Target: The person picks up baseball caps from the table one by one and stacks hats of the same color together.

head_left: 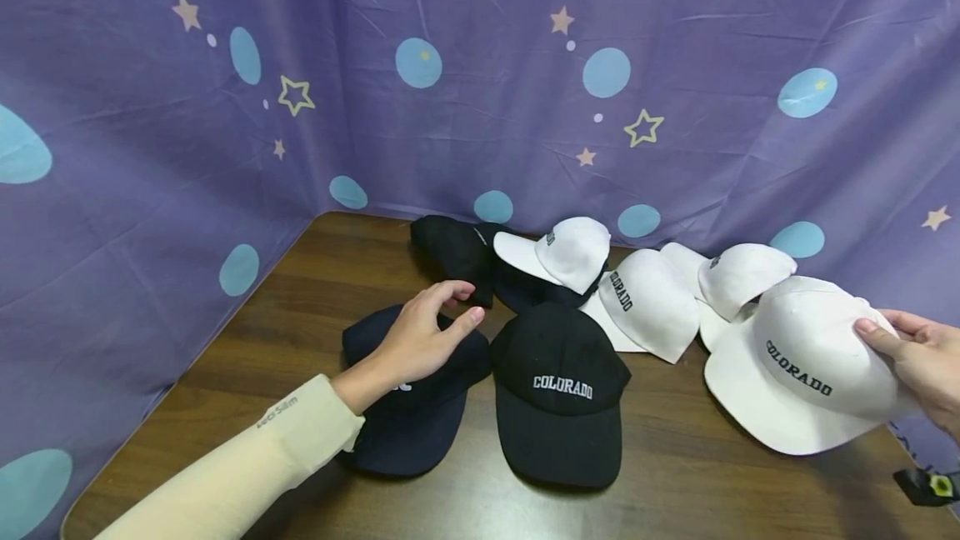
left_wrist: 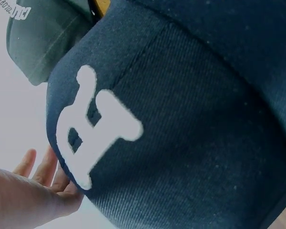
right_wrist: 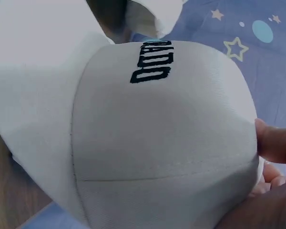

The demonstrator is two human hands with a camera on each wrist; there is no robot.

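White fabric cap with a rounded crown and dark COLORADO lettering (head_left: 806, 377): located at the right edge of the brown wood-grain worktop (head_left: 277, 357), apparently raised, though contact with the surface cannot be told. Grip: right hand (head_left: 924, 365) pinches the rear of the crown, thumb on the outer face. From that hold the cap extends left and toward the near edge; its long axis runs obliquely from the pinched back to the broad brim, which points to the near edge and somewhat left. The right hand is the nearer; the left lies well apart, across the worktop. Left hand (head_left: 427, 340), in a cream sleeve (head_left: 277, 448): over a navy fabric cap with a white emblem (head_left: 431, 415), thumb and fingers spread and loosely bent, gripping nothing visible; whether it touches the crown cannot be told. Navy cap: left half of the worktop, brim to the near edge, long axis roughly front to back. Beside it, a black fabric cap with white COLORADO lettering (head_left: 558, 390), brim likewise to the near edge. Toward the far edge: a small white cap, brim left (head_left: 577, 257), resting on dark headwear; adjoining the held item, a white domed cap (head_left: 656, 302).
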